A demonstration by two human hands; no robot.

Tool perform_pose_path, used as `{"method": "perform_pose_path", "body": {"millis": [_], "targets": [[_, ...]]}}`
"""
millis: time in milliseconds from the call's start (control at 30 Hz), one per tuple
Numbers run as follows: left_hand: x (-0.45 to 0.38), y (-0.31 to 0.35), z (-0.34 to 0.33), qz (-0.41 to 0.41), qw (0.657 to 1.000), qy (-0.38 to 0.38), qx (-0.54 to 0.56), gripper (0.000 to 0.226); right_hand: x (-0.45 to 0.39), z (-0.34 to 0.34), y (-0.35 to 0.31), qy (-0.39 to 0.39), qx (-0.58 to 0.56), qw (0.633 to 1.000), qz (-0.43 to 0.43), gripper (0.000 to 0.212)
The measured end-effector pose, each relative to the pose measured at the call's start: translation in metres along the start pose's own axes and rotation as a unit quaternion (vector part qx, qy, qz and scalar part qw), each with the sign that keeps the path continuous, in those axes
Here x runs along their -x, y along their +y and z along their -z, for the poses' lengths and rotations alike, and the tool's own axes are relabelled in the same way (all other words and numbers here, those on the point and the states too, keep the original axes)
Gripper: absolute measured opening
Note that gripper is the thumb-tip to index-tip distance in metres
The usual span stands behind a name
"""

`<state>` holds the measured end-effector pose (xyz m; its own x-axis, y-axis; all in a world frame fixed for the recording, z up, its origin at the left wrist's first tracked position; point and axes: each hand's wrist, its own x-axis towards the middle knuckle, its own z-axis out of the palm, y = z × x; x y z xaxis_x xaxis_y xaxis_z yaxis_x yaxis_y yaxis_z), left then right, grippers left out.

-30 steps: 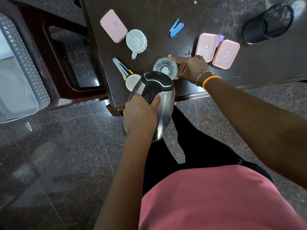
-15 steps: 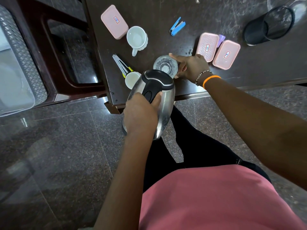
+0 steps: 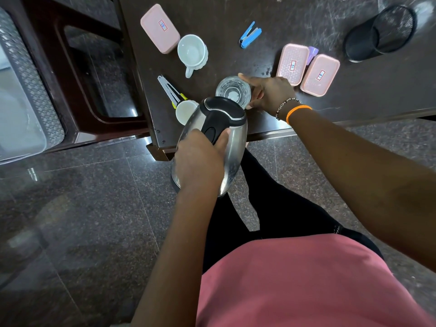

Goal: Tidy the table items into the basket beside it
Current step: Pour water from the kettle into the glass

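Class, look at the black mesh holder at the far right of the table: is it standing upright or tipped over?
Tipped over. The black mesh holder lies on its side on the table, its round open mouth facing sideways.

Dark scratched wooden table (image 3: 236,17) carries three pink lidded plastic boxes (image 3: 160,28) (image 3: 292,64) (image 3: 320,75), a white handled cup (image 3: 192,54), a blue clip (image 3: 250,35), a clear drinking glass (image 3: 233,92), grey-and-yellow tongs (image 3: 171,92), a black mesh holder (image 3: 379,33) tipped over.
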<state>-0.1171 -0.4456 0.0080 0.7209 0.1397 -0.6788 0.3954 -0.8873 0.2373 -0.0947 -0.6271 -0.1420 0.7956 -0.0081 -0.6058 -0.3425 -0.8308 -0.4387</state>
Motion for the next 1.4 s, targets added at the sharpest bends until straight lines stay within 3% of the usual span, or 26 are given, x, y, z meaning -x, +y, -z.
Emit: {"method": "perform_pose_path", "body": {"millis": [700,1400], "targets": [[0.003,-0.0008,0.0005,0.007,1.0,0.001,0.018,0.053,0.0024,-0.004,-0.0014,-0.002,-0.1,0.995,-0.014,0.073],[0.0006,-0.0072,-0.0002,-0.016,1.0,0.004,0.021,0.054,0.0066,-0.0043,-0.0029,0.002,-0.114,0.993,-0.016,0.069]]}}
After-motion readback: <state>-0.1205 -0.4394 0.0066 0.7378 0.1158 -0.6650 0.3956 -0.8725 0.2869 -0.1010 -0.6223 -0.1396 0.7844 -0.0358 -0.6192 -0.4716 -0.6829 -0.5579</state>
